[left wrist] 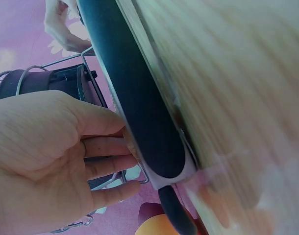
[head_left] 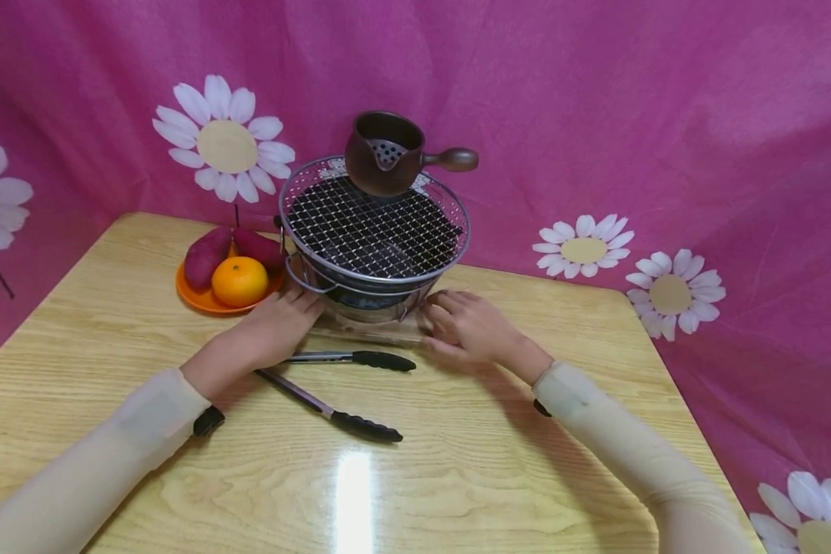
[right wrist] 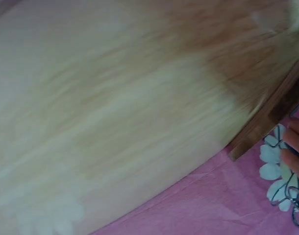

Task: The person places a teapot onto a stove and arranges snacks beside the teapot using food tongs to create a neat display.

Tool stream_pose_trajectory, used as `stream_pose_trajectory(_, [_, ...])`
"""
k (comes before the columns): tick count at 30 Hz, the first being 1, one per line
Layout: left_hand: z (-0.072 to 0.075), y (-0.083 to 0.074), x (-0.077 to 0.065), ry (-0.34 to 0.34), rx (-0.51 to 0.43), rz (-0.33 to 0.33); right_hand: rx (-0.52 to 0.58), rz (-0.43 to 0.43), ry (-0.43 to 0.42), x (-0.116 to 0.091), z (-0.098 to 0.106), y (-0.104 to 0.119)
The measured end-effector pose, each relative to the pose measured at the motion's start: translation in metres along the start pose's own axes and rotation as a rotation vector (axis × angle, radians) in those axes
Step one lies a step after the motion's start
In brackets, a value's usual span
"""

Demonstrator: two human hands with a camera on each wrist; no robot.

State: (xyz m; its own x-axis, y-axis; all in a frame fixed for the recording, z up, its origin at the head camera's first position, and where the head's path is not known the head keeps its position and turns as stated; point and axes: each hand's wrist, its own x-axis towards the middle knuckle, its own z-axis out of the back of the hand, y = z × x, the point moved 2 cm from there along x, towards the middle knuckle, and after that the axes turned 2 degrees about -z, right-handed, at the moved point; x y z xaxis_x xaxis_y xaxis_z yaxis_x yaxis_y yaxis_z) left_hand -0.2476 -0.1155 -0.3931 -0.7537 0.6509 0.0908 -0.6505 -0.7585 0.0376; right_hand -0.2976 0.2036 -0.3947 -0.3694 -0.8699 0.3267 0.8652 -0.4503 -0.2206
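Observation:
A round tabletop grill (head_left: pixel 367 281) with a wire mesh top stands on a low wooden board (head_left: pixel 370 332). At the board's left end, my left hand (head_left: pixel 282 323) grips it, thumb and fingertips at the edge; the tongs (left wrist: pixel 135 98) partly cover these fingertips in the left wrist view. My right hand (head_left: pixel 467 327) holds the board's right end with bent fingers. The right wrist view shows only its fingers (right wrist: pixel 296 147) beside the board. On the mesh rests a brown side-handled teapot (head_left: pixel 384 158), lidless, its spout facing the front.
Black-handled tongs (head_left: pixel 367 428) lie spread on the table (head_left: pixel 498 477), just in front of the board, partly behind the left hand. An orange plate (head_left: pixel 208 302) with purple sweet potatoes (head_left: pixel 206 258) and an orange fruit (head_left: pixel 239 282) sits left. A pink flowered cloth (head_left: pixel 561 100) hangs behind.

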Motion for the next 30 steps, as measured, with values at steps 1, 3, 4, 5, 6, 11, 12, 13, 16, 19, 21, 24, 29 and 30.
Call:
stream_pose_trajectory(1, [0.0,0.0,0.0,-0.004,0.001,-0.001,0.0,-0.014,0.02,0.001,-0.001,0.001])
stream_pose_trajectory(3, [-0.001,0.0,0.0,-0.003,-0.001,0.001,0.007,-0.046,0.058,0.002,-0.001,0.004])
stream_pose_trajectory(4, [-0.001,0.0,0.0,0.0,-0.002,0.002,0.01,-0.064,0.074,0.003,-0.001,0.006])
stream_pose_trajectory(5, [-0.001,0.0,0.001,0.004,-0.002,0.002,0.008,-0.078,0.088,0.004,-0.001,0.008])
stream_pose_trajectory(6, [-0.001,0.001,0.001,0.01,-0.005,0.005,0.011,-0.096,0.099,0.005,0.0,0.009])
stream_pose_trajectory(11, [-0.001,0.0,0.002,0.035,-0.015,0.008,0.0,-0.167,0.125,0.007,0.0,0.016])
stream_pose_trajectory(12, [-0.001,0.0,0.002,0.036,-0.016,0.008,0.004,-0.181,0.129,0.008,0.0,0.017])
stream_pose_trajectory(13, [0.0,0.0,0.002,0.033,-0.013,0.007,0.007,-0.196,0.133,0.009,0.0,0.017])
stream_pose_trajectory(16, [0.002,0.0,0.001,0.025,-0.007,0.008,0.032,-0.238,0.145,0.012,0.001,0.018])
stream_pose_trajectory(19, [0.004,-0.001,0.001,0.019,-0.011,0.011,0.054,-0.274,0.164,0.015,0.004,0.019])
stream_pose_trajectory(21, [0.004,-0.001,0.001,0.024,-0.018,0.012,0.068,-0.295,0.18,0.017,0.006,0.02])
stream_pose_trajectory(24, [0.002,-0.001,0.002,0.029,-0.02,0.014,0.082,-0.314,0.203,0.018,0.009,0.023])
stream_pose_trajectory(29, [-0.002,0.002,0.001,0.021,-0.008,0.008,0.119,-0.348,0.275,0.019,0.009,0.028])
stream_pose_trajectory(30, [-0.002,0.002,0.0,0.016,-0.007,0.005,0.127,-0.356,0.288,0.019,0.009,0.029])
